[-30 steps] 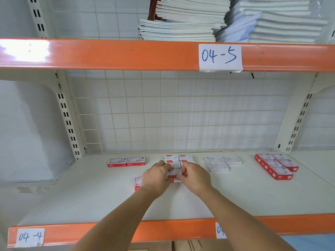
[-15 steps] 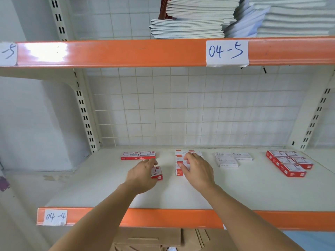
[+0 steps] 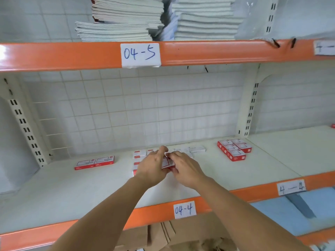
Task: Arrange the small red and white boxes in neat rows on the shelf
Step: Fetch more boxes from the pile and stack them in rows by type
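Small red and white boxes lie in groups on the cream shelf (image 3: 54, 192). A pair of boxes (image 3: 94, 163) sits at the left, and a block of several boxes (image 3: 233, 149) at the right. The middle group (image 3: 139, 154) is partly hidden behind my hands. My left hand (image 3: 154, 167) and my right hand (image 3: 184, 167) meet over one red and white box (image 3: 167, 163), each holding it by a side, just right of the middle group. White boxes (image 3: 196, 149) lie behind my right hand.
An orange front rail (image 3: 217, 201) with the label 04-4 edges the shelf. A white wire grid (image 3: 145, 109) backs it. The orange beam 04-5 (image 3: 139, 54) above carries stacks of notebooks (image 3: 126, 20). Cardboard (image 3: 172, 232) lies below the shelf.
My left hand took a box from left of the middle group and brought it right. My right hand left the middle group and now also holds that box. The view has shifted.
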